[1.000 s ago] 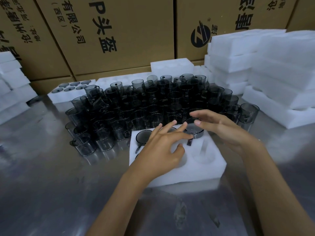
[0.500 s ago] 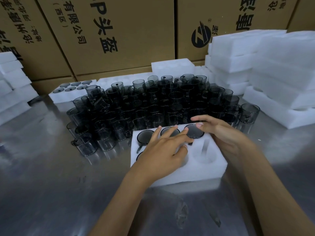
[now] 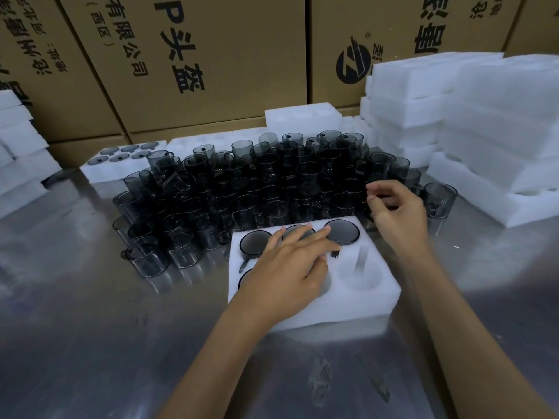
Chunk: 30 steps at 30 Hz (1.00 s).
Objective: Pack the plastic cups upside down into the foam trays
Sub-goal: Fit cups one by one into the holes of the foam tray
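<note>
foam tray [image 3: 348,300]: white, flat on table | cups [image 3: 342,232]: smoky, inverted in back-row holes | loose cups [image 3: 272,182]: clustered behind

- White foam tray [image 3: 357,300] on the steel table [image 3: 90,343], at centre.
- In its far row, three smoky plastic cups, upturned; rightmost cup [image 3: 343,231] at the tray's 1 o'clock corner.
- Left hand [image 3: 290,267] rests on the tray.
- Mass of loose grey plastic cups [image 3: 257,182] at 12 o'clock, behind the tray; right hand [image 3: 396,213] at its right edge.
- Stacked white foam trays [image 3: 484,122] at 2 o'clock.
- Brown cardboard cartons [image 3: 211,55] behind all.
</note>
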### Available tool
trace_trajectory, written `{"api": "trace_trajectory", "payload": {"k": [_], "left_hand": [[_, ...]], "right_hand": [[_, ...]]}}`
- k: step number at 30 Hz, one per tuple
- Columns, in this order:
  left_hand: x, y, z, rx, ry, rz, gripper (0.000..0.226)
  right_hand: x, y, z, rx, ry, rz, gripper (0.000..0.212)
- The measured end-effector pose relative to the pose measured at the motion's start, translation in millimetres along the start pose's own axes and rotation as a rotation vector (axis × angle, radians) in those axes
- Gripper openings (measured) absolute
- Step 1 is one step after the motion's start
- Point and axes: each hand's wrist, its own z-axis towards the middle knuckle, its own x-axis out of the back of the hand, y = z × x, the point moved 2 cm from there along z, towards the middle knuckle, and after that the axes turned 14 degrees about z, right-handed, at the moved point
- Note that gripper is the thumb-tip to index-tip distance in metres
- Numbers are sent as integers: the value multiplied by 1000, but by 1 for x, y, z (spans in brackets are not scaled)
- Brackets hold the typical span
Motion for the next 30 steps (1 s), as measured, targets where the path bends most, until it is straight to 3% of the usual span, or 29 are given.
{"api": "trace_trajectory", "payload": {"k": [4, 8, 11, 15, 17, 22, 25, 30], "left_hand": [[5, -2, -2, 28, 51, -56, 52], [17, -22, -2, 141, 114, -137, 46], [22, -45, -3, 219, 164, -141, 41], [12, -66, -1, 323, 90, -148, 38], [7, -68, 0, 335, 65, -158, 37], [6, -69, 0, 323, 71, -148, 37], [8, -67, -1, 337, 130, -156, 38], [21, -63, -1, 446, 451, -318, 43]], "right_hand": [[-9, -8, -2, 1, -63, 6, 27], [-24, -20, -5, 20, -167, -39, 30], [-40, -25, 3, -23, -290, -214, 41], [-65, -29, 24, -168, -525, -466, 59], [-77, -27, 30, -195, -579, -548, 57], [-84, -25, 29, -40, -449, -601, 15], [-79, -30, 20, 7, -432, -497, 11], [-76, -56, -9, 80, -437, -194, 16]]}}
